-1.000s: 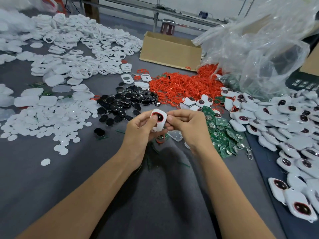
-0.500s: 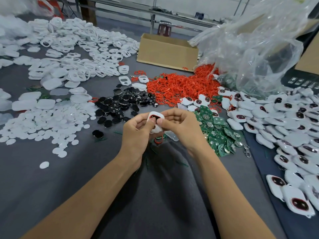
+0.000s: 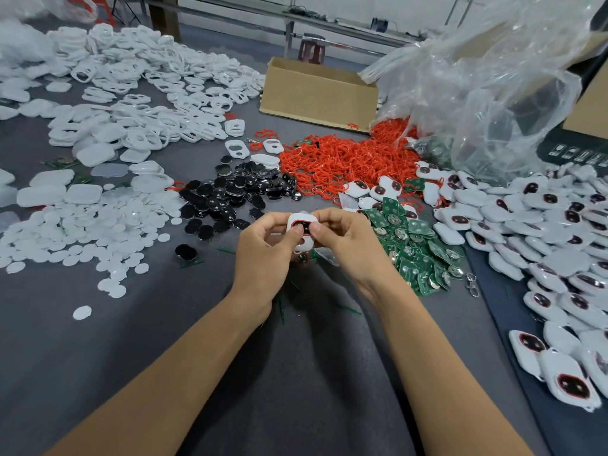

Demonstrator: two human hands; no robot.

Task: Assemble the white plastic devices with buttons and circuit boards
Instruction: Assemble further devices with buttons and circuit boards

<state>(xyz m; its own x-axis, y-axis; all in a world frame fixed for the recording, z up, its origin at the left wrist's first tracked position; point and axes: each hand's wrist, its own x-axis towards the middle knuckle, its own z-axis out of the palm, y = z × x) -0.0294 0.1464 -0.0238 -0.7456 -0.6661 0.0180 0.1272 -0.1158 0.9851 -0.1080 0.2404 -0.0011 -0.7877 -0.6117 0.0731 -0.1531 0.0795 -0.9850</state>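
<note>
- Table (image 3: pixel 98 357): grey surface. The part piles on it lie as in the earlier frames.
- Assembled white devices (image 3: pixel 543 225): large pile at the right.
- Red rings (image 3: pixel 345 159) and black buttons (image 3: pixel 237 189): heaps beyond the hands.
- Green circuit boards (image 3: pixel 414 248): heap just right of the hands.
- Left hand (image 3: pixel 263 255): fingers (image 3: pixel 274 221) curled round the left edge of the white device (image 3: pixel 301 250), grasping it. The thumb is laid across its face.
- Right hand (image 3: pixel 348 245): fingers curled over the top right edge of the same device, grasping it. The thumb tip is on its face.
- White device: held between both hands over the near middle of the table, face toward the camera. Its red-ringed black button is largely covered.
- Change: one second ago the button face was exposed, with the thumbs at its edges. Half a second ago the right thumb tip covered it. Both thumb tips now meet on the button.
</note>
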